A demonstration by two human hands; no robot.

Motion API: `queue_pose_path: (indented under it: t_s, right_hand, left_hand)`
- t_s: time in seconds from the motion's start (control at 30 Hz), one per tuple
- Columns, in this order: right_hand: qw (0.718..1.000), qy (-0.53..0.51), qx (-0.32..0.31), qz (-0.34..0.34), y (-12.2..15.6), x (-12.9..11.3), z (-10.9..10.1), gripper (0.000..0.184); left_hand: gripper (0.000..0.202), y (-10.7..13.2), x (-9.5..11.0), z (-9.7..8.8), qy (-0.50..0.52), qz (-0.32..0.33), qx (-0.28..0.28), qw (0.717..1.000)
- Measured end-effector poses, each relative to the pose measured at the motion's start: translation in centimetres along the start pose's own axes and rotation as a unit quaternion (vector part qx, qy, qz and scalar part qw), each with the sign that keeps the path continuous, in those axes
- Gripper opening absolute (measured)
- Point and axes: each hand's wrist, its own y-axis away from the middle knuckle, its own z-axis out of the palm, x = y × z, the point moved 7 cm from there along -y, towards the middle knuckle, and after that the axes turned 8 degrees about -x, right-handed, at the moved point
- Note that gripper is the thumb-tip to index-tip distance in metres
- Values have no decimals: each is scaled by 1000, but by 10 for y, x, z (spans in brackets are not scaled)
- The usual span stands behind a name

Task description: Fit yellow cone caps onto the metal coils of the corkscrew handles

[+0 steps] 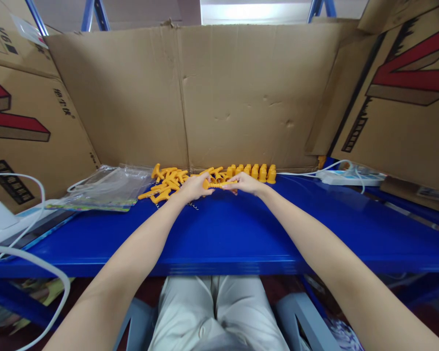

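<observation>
Both my hands meet over the blue table, closed on one small orange plastic piece with a ribbed middle [216, 185]. My left hand [196, 187] grips its left end and my right hand [243, 183] pinches its right end; the fingers partly hide it. Left of my left hand lies a loose pile of orange T-handled corkscrews [165, 184], some with metal spirals showing. Behind and right of my right hand, several orange bell-shaped plastic sleeves [263, 172] stand upright in a row. A few more orange parts [219, 179] lie just behind my fingers.
Clear plastic bags [111, 184] lie left of the pile. A tall cardboard sheet [249, 97] walls off the back of the blue table [234, 234], with printed cartons at both sides. White power strips and cables lie left [7, 222] and right [351, 178].
</observation>
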Motion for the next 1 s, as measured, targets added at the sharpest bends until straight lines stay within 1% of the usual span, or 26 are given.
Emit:
queue_pose_path:
  t_s: [0.17, 0.37, 0.67, 0.77, 0.83, 0.9, 0.93, 1.0]
  right_hand:
    - [998, -64, -4, 4, 2, 1, 2, 33]
    - [993, -115, -17, 24, 2, 9, 4, 36]
    - [971, -227, -61, 35, 2, 15, 11, 31]
    - [964, -255, -65, 47, 1, 19, 13, 31]
    - [962, -261, -67, 51, -1, 21, 16, 32]
    - [966, -246, -62, 49, -4, 23, 18, 33]
    - [972, -226, -50, 48, -5, 24, 18, 33]
    - [986, -159, -3, 46, -8, 26, 13, 35]
  left_hand:
    - [35, 2, 2, -2, -9, -2, 17, 1000]
    - [39, 6, 8, -6, -43, -2, 48, 998]
    - [35, 7, 13, -9, -64, 13, 80, 995]
    - [36, 7, 12, -9, -64, 10, 73, 995]
    - [36, 6, 10, -8, -65, 5, 59, 996]
    - [36, 5, 7, -7, -61, 0, 45, 997]
    - [36, 4, 5, -6, -54, -2, 39, 998]
    - [35, 2, 1, -2, -34, -3, 26, 999]
